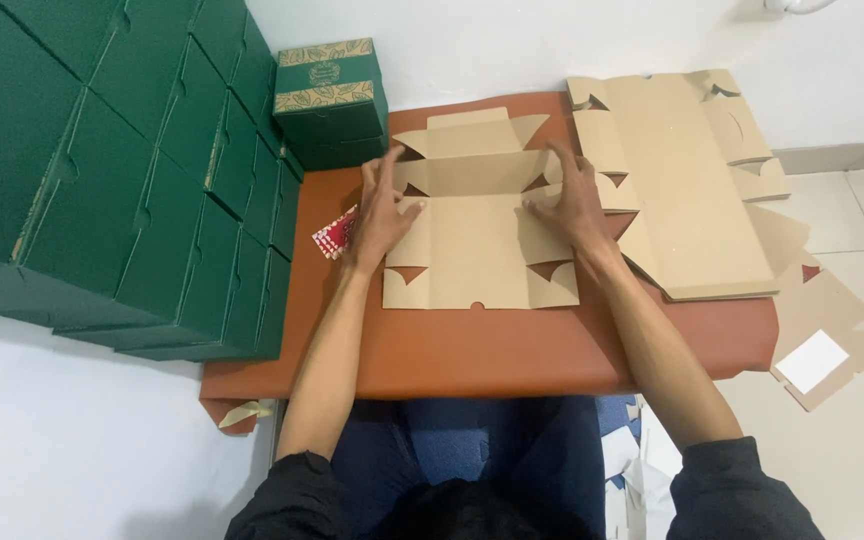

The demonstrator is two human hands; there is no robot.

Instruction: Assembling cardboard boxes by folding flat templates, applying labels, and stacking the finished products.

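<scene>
Brown table nearest. My left hand and right hand, fingers spread, press flat blank; side flaps half-raised. Blank stack right, green boxes left.

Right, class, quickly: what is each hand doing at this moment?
Left hand: open, fingers pressing the left side flap of the flat cardboard box blank.
Right hand: open, fingers pressing its right side flap.

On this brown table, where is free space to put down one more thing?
The widest bare strip of the table runs along its near edge, below the flat cardboard blank that the left hand and right hand press. A narrower patch lies left of the left hand. The right side is crowded by the stack of flat blanks, the far left corner by green boxes.
</scene>
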